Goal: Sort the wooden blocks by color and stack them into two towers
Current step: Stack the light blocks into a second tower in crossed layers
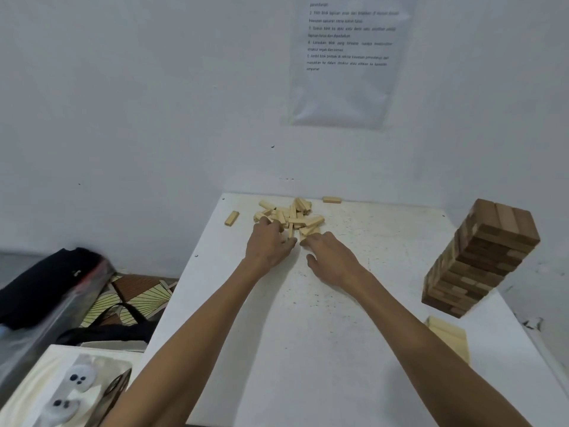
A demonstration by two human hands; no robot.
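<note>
Pile of pale wooden blocks [291, 215] lies jumbled at the far middle of the white tabletop [308, 349]. Both my arms are stretched out to it.

My left hand [268, 243] is at the pile's near-left edge. Its fingers [272, 223] bend down over the blocks there, and the thumb sits against a block at the near side. I cannot tell whether it grips one or only rests on them.

My right hand [334, 257] is just right of the left, the two close but apart. It is relaxed: fingers reach forward, tips touching the pile's near edge, thumb spread off to the side, nothing held.

Two pale strays lie apart from the pile: one block [231, 218] to the left of it, another single block [332, 199] behind it by the wall.

Dark brown tower [483, 257] stands at the tabletop's right edge, well clear of both hands. Nearer me on that side, a few pale blocks laid flat [449, 337], partly behind my right forearm.

Printed sheet [348, 57] on the wall. Black bag [46, 282] on the floor to the left.
</note>
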